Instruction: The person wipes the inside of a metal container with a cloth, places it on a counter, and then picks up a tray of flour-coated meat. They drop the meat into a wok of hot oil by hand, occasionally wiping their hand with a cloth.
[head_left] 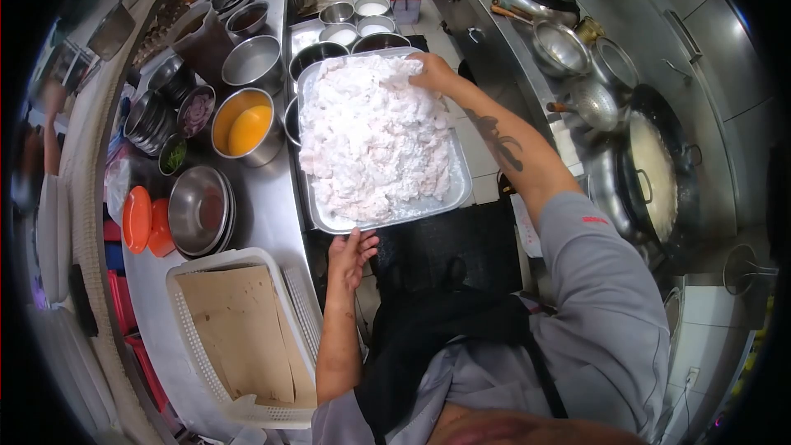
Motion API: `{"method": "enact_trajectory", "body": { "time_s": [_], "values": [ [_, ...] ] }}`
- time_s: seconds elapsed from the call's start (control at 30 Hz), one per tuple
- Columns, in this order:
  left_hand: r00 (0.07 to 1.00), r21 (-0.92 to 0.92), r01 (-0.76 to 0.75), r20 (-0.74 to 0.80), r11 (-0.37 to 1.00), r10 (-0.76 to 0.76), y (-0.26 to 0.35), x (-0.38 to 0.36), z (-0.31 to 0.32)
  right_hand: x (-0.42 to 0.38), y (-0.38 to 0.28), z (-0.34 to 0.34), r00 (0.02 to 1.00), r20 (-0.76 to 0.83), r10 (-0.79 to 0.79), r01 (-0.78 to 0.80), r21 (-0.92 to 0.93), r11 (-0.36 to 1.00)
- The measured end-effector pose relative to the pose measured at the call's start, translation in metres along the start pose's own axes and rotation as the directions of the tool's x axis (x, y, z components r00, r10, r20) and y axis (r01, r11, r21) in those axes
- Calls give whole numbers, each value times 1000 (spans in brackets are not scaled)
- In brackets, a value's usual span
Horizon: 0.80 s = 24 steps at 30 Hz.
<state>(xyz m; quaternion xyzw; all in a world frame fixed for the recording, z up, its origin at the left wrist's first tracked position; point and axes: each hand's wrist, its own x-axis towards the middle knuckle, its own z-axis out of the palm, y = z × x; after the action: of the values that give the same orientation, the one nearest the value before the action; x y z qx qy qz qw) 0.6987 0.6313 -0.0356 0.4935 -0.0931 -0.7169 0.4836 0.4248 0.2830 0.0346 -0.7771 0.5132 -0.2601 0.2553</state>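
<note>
A rectangular metal tray (463,185) is heaped with pieces coated in white powder (375,132), held over the aisle beside the steel counter. My left hand (353,257) supports the tray's near edge from below, with its fingers partly curled at the rim. At the far right corner, my right hand (434,74) grips the rim, its fingertips against the powdered heap. Part of the right fingers is hidden by the tray edge and the powder.
On the left counter (156,297) are a pot of yellow liquid (247,128), stacked steel bowls (198,210) and a cardboard-lined white basket (177,280). To the right, a large wok (655,173) holds pale liquid. Bowls of white powder (372,7) stand beyond the tray.
</note>
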Motion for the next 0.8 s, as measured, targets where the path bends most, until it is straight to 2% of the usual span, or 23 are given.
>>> {"method": "enact_trajectory", "body": {
  "time_s": [0.07,0.17,0.27,0.37,0.57,0.67,0.77,0.8],
  "values": [
    [1000,2,-2,5,1000,2,0,0,-1,14,18,6,999,43,-6,-2,179,984],
    [1000,4,-1,5,1000,1,0,0,-1,-4,-35,-16,984,175,47,-122,448,886],
    [1000,9,5,-7,1000,-5,0,0,0,2,-42,-10,970,197,145,-208,352,913],
    [1000,16,4,-8,1000,-4,0,1,-1,-9,-66,-14,942,173,287,-334,410,849],
    [1000,34,-4,11,999,3,1,0,-1,-5,-51,-22,922,277,271,-357,332,873],
    [1000,43,-3,16,999,2,2,-1,0,-1,-23,-18,959,195,206,-233,126,964],
    [1000,27,-10,10,1000,10,1,-1,0,-28,-38,-26,856,404,324,-372,43,927],
    [1000,18,-15,7,1000,15,0,-1,0,-36,-39,-20,879,355,318,-344,9,939]
  ]
}}
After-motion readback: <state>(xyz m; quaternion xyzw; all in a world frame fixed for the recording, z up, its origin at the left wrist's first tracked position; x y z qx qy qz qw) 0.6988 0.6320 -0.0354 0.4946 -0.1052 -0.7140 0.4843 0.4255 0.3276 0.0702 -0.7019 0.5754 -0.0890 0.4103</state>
